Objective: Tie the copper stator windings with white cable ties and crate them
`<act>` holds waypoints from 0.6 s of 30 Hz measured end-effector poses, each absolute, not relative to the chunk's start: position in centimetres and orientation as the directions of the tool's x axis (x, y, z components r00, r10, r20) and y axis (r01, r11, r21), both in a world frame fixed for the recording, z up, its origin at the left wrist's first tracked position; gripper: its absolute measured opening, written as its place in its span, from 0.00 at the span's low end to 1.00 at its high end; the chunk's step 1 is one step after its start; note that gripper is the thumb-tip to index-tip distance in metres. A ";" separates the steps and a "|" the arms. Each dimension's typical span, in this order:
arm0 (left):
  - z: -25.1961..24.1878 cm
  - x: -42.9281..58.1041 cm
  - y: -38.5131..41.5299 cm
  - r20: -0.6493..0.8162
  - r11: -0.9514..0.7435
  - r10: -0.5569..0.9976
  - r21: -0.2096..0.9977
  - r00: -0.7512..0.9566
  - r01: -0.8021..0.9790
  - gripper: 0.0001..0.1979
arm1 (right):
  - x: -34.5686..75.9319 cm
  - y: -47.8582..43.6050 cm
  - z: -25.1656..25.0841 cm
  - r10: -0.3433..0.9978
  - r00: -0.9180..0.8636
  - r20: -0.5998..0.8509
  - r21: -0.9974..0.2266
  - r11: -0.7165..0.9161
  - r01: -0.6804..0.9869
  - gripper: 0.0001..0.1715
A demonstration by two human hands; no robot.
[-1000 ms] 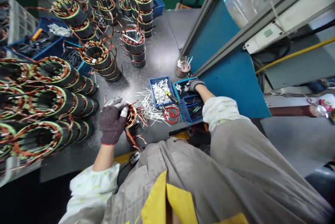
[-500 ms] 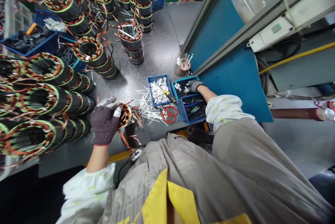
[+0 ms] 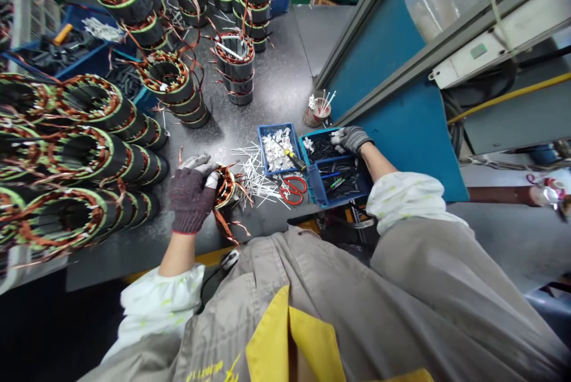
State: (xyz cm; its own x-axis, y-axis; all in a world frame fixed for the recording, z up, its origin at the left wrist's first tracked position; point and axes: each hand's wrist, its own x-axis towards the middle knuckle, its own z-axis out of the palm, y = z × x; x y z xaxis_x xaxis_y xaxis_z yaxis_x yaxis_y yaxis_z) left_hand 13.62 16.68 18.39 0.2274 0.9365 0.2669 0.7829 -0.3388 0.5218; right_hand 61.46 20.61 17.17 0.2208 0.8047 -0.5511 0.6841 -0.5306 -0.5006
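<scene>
My left hand (image 3: 193, 194), in a dark knitted glove with pale fingertips, lies around the side of a copper-wound stator (image 3: 228, 185) near the bench's front edge. Loose copper leads hang from this stator. Over at the right, my gloved right hand (image 3: 353, 139) is at a blue bin (image 3: 319, 133) of small black pieces with a few white ones. Its fingers are bent and close together; what they pinch, if anything, is hidden. Between the hands lie loose white ties (image 3: 259, 182), red-handled scissors (image 3: 293, 190) and a blue tray (image 3: 259, 147) of white pieces.
Yellow-and-black snips (image 3: 292, 157) rest across the white-piece tray. A second bin (image 3: 316, 184) holds black pieces and pens. Behind stands a cup (image 3: 317, 115) of white sticks. Stacked stators (image 3: 134, 153) crowd the left side. A blue panel (image 3: 401, 126) and metal frame border the right.
My right hand has drawn back slightly toward the right side of the bin, its fingers now higher and more visible. My left hand stays on the stator. The whole view has shifted a little.
</scene>
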 end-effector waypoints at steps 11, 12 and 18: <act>18.4 13.8 16.2 0.215 -0.299 0.952 0.506 0.217 0.809 0.15 | 43.8 16.1 19.6 0.927 -0.088 -0.364 -0.847 -0.369 -0.384 0.34; 18.5 13.8 16.1 0.205 -0.293 0.954 0.505 0.218 0.812 0.15 | 42.7 16.3 19.4 0.922 -0.106 -0.372 -0.833 -0.382 -0.402 0.34; 18.6 13.9 15.8 0.175 -0.279 0.960 0.505 0.219 0.817 0.15 | 39.3 18.6 17.7 0.912 -0.034 -0.410 -0.820 -0.384 -0.424 0.28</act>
State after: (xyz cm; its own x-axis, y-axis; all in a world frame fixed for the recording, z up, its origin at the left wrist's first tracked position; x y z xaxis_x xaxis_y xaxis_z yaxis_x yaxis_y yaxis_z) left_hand 13.86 15.85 18.59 0.2191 0.9599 0.1750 0.8170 -0.2786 0.5049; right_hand 39.34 18.59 17.65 -0.0341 0.9116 -0.4098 -0.4239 -0.3845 -0.8201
